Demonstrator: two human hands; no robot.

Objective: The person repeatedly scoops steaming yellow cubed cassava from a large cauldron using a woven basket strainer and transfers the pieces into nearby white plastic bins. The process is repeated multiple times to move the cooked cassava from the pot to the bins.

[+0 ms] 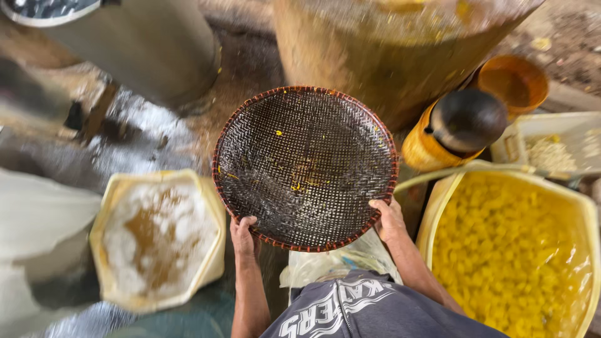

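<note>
Centre of the frame: a round woven sieve tray, dark mesh, reddish-brown bound rim, held up flat over the ground. Left hand gripping the near rim at lower centre-left, fingers curled onto the edge. Right hand clamped on the rim at lower centre-right, thumb on top, fingers under and out of sight. Both hands closed on the tray, 1 at each side of the near edge.

Yellow flecks scattered over the mesh, a small cluster near the middle.

Edges now. Tight on the right: tray rim just beside the yellow tub filled with yellow pieces in liquid, lower right. Lower left, a pale square bucket of foamy brown liquid, its corner close under the tray's left rim. Far rim near a large yellowish vat at top centre. Grey drum at upper left, well apart. Open room mostly to the upper left, over wet ground.

Upper right: a yellow jug with a dark round scoop over it, an orange bowl behind, a white crate at the edge. Crumpled plastic bag below the tray. Floor wet, muddy, blurred in places.
</note>
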